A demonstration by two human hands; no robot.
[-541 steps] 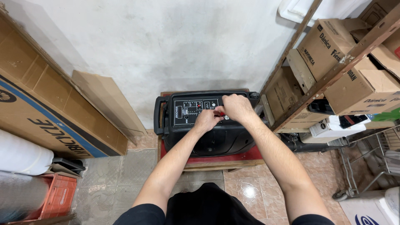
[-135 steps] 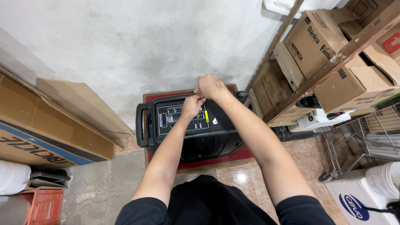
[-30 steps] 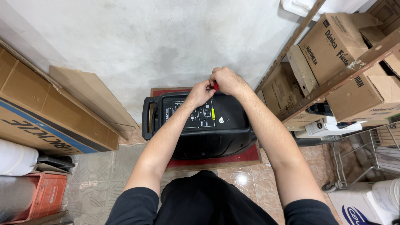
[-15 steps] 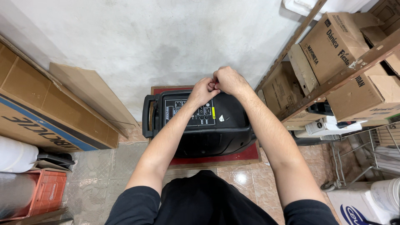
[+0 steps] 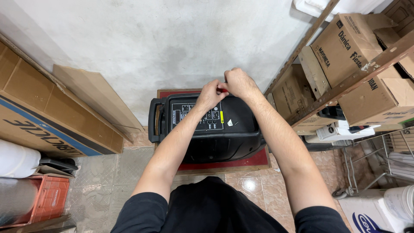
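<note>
Looks like a shop stockroom or storage back room, not a living space. Bare, stained plaster wall (image 5: 172, 39) straight ahead of the hands, unpainted. Right of the right hand (image 5: 239, 83): slanted metal-and-wood shelving (image 5: 345, 82) packed with printed brown shipping cartons (image 5: 347, 45), small white boxed goods (image 5: 345, 131) below them. Further right and lower: wire rack (image 5: 388, 155), white plastic bucket (image 5: 399, 203). Left of the left hand (image 5: 210, 92): big flat carton with blue stripe (image 5: 47, 116) leaning on the wall, loose cardboard sheets (image 5: 97, 97) beside it, red plastic crate (image 5: 45, 198) and white rolls (image 5: 17, 157) on the floor. Worn tiled floor (image 5: 99, 172), mismatched patches. Goods stacked in bulk, nothing on display.
</note>
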